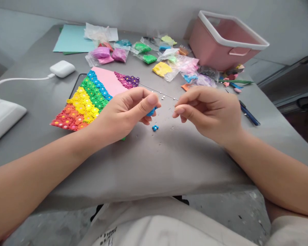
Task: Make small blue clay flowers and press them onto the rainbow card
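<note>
The left hand [123, 111] pinches a small blue clay piece [151, 111] between thumb and fingertips, just above the grey table [143, 160], while the right hand [210, 114] holds a thin needle tool [156, 91] whose shaft runs up and left over the table toward the card. The right fingers are closed on the near end of that tool, its tip lying close to a few tiny white beads [163, 97]. A finished blue clay flower [155, 128] lies on the table just below the left fingers. The blue piece looks soft and very light — likely easy to dent or smear under pressure, and probably a little tacky — so a gentle hold at its edges with the fingertips seems wisest, not a squeeze across its face. To the left lies a pink card [110, 83] covered in bands of coloured clay flowers; behind it sit bags of clay [143, 51] and a pink bin [220, 41].
</note>
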Tool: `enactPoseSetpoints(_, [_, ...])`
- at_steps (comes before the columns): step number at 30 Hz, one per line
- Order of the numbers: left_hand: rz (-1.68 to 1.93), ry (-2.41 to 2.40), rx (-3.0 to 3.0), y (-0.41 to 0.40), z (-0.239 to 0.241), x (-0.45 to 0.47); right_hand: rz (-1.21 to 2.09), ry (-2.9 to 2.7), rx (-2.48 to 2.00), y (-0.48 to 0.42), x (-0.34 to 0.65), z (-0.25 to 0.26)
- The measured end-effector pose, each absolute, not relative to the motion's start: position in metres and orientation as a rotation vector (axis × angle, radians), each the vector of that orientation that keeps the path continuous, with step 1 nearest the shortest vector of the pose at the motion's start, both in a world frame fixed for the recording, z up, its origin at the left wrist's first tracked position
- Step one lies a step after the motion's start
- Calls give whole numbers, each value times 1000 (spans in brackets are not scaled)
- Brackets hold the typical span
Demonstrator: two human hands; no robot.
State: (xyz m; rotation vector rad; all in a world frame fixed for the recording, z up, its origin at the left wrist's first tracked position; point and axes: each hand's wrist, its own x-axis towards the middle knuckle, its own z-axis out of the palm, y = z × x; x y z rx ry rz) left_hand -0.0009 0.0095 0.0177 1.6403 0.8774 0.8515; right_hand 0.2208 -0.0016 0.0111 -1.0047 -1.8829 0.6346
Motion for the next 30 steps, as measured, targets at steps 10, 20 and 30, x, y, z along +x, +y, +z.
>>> enactPoseSetpoints(10, [648, 1023, 1979, 8, 14, -4, 636, -1916, -1142, 2, 226, 9])
enactPoseSetpoints(20, [497, 951, 2633, 7, 1, -7, 405, -2136, -1130, 5, 230, 7])
enactPoseSetpoints(30, [477, 858, 2603, 12, -3, -8, 104, -2283, -928, 11, 231, 2])
